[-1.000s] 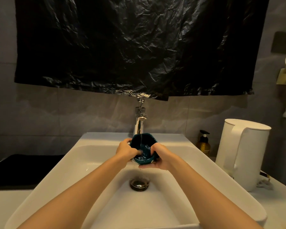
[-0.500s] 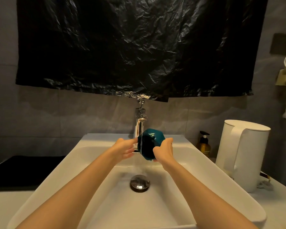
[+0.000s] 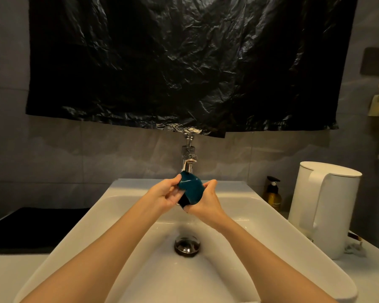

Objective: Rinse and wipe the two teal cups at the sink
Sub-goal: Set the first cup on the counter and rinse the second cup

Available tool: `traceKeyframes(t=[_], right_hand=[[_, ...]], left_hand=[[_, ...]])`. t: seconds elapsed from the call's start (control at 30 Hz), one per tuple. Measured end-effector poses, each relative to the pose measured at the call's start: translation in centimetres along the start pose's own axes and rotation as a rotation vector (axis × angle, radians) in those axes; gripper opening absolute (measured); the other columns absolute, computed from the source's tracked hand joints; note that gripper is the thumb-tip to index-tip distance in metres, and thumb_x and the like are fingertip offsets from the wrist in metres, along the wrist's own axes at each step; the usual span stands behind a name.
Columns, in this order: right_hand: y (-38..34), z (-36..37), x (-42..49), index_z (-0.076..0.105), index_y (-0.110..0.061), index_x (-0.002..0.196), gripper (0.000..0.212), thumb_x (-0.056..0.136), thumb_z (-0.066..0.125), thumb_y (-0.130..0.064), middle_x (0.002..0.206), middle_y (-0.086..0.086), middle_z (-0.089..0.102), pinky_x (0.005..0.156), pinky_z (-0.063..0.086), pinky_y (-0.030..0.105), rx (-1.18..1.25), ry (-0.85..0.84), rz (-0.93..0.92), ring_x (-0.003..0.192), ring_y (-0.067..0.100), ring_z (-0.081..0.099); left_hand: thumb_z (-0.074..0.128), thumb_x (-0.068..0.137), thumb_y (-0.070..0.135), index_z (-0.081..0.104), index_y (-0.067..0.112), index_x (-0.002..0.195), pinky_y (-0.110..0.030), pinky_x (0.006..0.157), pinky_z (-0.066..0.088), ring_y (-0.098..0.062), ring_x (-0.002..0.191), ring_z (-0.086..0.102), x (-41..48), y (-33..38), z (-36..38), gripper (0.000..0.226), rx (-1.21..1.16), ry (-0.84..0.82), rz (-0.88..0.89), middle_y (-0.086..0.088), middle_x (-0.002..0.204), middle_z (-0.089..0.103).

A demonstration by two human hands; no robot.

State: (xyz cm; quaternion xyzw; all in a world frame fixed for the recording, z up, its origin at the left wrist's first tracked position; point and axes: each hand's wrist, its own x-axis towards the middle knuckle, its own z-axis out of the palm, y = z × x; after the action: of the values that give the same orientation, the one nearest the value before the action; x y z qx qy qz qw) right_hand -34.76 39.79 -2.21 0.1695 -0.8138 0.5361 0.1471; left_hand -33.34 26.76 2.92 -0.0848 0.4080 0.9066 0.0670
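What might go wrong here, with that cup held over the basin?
The teal cup, tipped over between the left hand and right hand, may be wet and could slip and chip on the white sink. It sits close below the metal faucet, so a lift might knock it.

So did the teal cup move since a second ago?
Yes. The teal cup stays just under the faucet, but it has tipped over: its mouth, which faced up before, now points down toward the sink drain.
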Motion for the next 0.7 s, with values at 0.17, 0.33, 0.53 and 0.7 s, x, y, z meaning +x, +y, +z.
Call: traceKeyframes(t=[0.17, 0.33, 0.53, 0.7], right_hand=[[-0.9, -0.9, 0.8, 0.034, -0.02, 0.13, 0.07, 0.074, 0.076, -0.023, 0.126, 0.018, 0.048, 0.082, 0.056, 0.053, 0.696, -0.221, 0.42, 0.109, 0.034, 0.058], [-0.5, -0.5, 0.8, 0.051, -0.031, 0.127, 0.074, 0.067, 0.067, -0.071, 0.123, 0.011, 0.061, 0.076, 0.056, 0.047, 0.73, -0.249, 0.559, 0.105, 0.031, 0.062], [-0.6, -0.2, 1.1, 0.056, -0.025, 0.119, 0.063, 0.078, 0.05, -0.073, 0.111, 0.012, 0.065, 0.073, 0.056, 0.037, 0.591, -0.139, 0.591, 0.098, 0.026, 0.061], [-0.5, 0.4, 1.1, 0.053, -0.03, 0.114, 0.052, 0.083, 0.043, -0.07, 0.112, 0.011, 0.061, 0.065, 0.055, 0.034, 0.421, -0.125, 0.523, 0.092, 0.024, 0.06]], left_hand=[[0.059, 0.091, 0.01, 0.056, -0.005, 0.119, -0.021, 0.066, 0.055, -0.019, 0.084, 0.064, 0.3, -0.2, -0.3, 0.031, 0.301, 0.005, 0.13, -0.013, 0.096, 0.066], [0.06, 0.092, 0.021, 0.059, 0.004, 0.117, -0.021, 0.068, 0.051, -0.018, 0.096, 0.062, -0.3, -1.3, 0.0, 0.031, 0.512, -0.064, 0.153, -0.009, 0.108, 0.066], [0.053, 0.096, 0.019, 0.059, 0.009, 0.102, -0.021, 0.076, 0.052, -0.016, 0.094, 0.062, -0.8, -1.9, 0.2, 0.013, 0.512, -0.194, 0.145, -0.008, 0.101, 0.066], [0.059, 0.092, 0.021, 0.06, 0.007, 0.098, -0.024, 0.062, 0.055, -0.019, 0.083, 0.063, -0.6, -2.1, 0.4, 0.015, 0.434, -0.086, 0.129, -0.009, 0.093, 0.065]])
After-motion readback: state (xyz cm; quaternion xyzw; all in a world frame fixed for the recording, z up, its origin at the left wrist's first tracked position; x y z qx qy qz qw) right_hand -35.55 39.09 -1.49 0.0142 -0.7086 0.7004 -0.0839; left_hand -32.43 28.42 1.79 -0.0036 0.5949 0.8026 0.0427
